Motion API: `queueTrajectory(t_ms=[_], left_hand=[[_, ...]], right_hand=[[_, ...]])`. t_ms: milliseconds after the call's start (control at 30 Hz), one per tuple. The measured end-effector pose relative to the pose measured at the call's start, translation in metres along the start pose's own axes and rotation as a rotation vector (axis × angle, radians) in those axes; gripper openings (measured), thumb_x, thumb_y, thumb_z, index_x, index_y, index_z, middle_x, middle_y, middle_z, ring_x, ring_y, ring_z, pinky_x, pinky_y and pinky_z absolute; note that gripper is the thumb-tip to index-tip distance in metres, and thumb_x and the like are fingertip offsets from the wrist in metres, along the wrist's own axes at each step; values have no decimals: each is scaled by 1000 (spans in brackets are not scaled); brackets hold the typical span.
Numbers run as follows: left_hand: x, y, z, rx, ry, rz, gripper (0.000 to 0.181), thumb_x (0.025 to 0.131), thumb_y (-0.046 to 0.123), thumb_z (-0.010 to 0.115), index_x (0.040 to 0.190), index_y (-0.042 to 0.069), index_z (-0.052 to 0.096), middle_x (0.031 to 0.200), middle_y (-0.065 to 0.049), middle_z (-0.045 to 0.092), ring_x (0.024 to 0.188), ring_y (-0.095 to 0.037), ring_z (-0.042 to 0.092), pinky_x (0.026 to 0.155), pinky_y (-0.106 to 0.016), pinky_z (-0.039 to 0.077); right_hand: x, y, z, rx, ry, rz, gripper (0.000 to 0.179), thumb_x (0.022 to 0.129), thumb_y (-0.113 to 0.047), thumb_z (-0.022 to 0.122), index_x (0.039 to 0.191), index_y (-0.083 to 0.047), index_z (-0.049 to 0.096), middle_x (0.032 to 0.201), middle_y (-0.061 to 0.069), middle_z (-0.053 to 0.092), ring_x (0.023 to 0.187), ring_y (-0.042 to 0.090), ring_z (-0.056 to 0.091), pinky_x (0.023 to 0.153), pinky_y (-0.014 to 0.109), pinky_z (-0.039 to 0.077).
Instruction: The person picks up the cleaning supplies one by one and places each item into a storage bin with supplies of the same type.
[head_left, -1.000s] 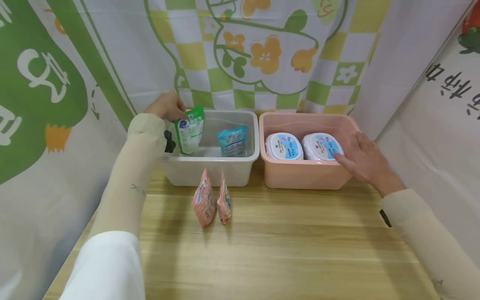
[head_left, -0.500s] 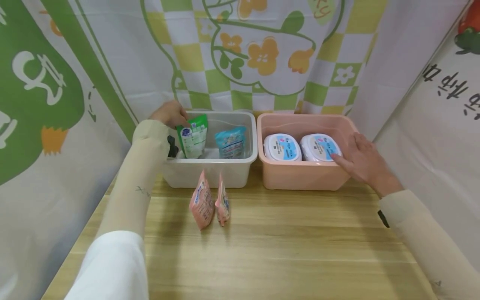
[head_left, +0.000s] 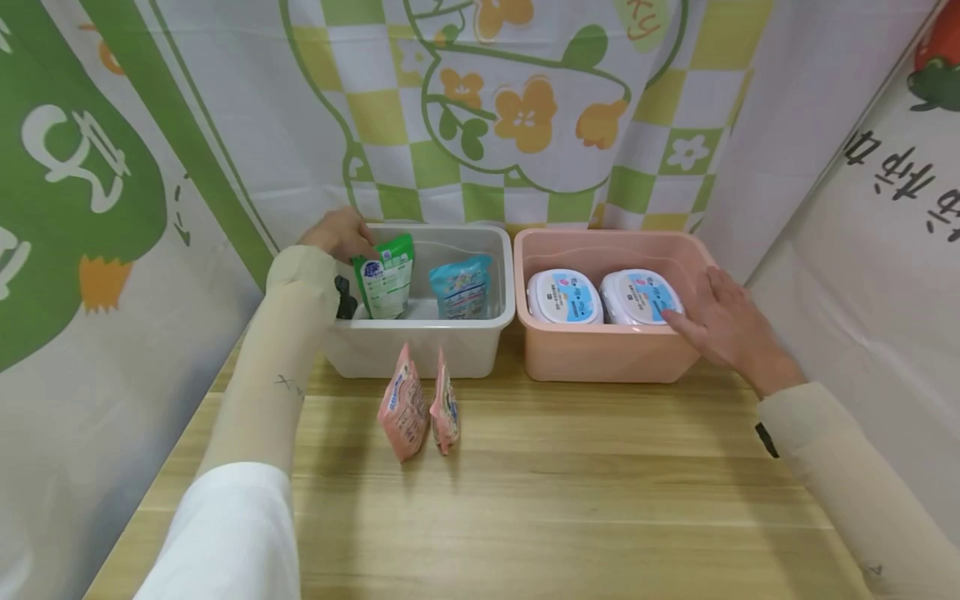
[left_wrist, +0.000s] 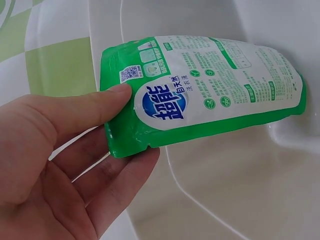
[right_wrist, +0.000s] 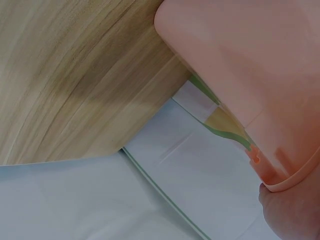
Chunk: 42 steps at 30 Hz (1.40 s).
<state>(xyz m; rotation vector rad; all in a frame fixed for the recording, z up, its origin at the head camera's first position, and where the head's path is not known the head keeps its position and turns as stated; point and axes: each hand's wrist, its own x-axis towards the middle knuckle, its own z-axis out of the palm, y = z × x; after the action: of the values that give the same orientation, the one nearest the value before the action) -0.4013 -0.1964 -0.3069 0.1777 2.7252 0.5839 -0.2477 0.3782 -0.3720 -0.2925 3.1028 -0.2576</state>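
My left hand (head_left: 341,233) is over the left end of the light grey bin (head_left: 420,342). It pinches the top edge of a green and white laundry detergent pouch (left_wrist: 210,90), thumb on the printed face and fingers behind. The pouch stands tilted inside the bin, its lower end near the bin's wall. A blue pouch (head_left: 461,287) stands to its right in the same bin. My right hand (head_left: 731,325) rests on the right rim of the pink bin (head_left: 600,354), its fingers extended. Only a bit of that hand (right_wrist: 292,215) shows in the right wrist view, beneath the rim.
Two white tubs with blue-printed lids, a left tub (head_left: 566,296) and a right tub (head_left: 641,296), sit inside the pink bin. Two pink pouches, one wider (head_left: 405,408) and one edge-on (head_left: 445,408), stand on the wooden table (head_left: 562,500) before the grey bin. Printed cloth (head_left: 525,100) hangs behind.
My left hand has come down a little with the green and white pouch, which now sits lower in the grey bin. The right hand stays on the pink bin's rim.
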Motion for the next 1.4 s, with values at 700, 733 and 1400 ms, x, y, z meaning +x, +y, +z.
queueTrajectory(t_ms=[700,733,1400], left_hand=[[-13,-2,-1,88,71,-45,34,95,12,72,125,-4,70,133,-27,68,111,-37,63,94,-48,55],[-14,-1,-2,100,74,-41,34,95,13,72,125,-3,71,133,-27,68,112,-38,62,95,-49,55],[-59,18,-29,190,98,76,37,98,20,70,124,-6,71,132,-30,69,120,-45,65,102,-60,54]], right_hand=[[-2,1,2,8,-11,11,98,108,-65,32,164,10,2,170,40,-5,159,58,1,125,75,6],[-2,1,2,11,-14,14,98,108,-65,32,165,9,3,170,40,-6,159,58,0,125,75,6],[-4,-4,-1,13,-28,17,96,108,-65,30,165,8,5,170,40,-8,159,58,-2,126,75,4]])
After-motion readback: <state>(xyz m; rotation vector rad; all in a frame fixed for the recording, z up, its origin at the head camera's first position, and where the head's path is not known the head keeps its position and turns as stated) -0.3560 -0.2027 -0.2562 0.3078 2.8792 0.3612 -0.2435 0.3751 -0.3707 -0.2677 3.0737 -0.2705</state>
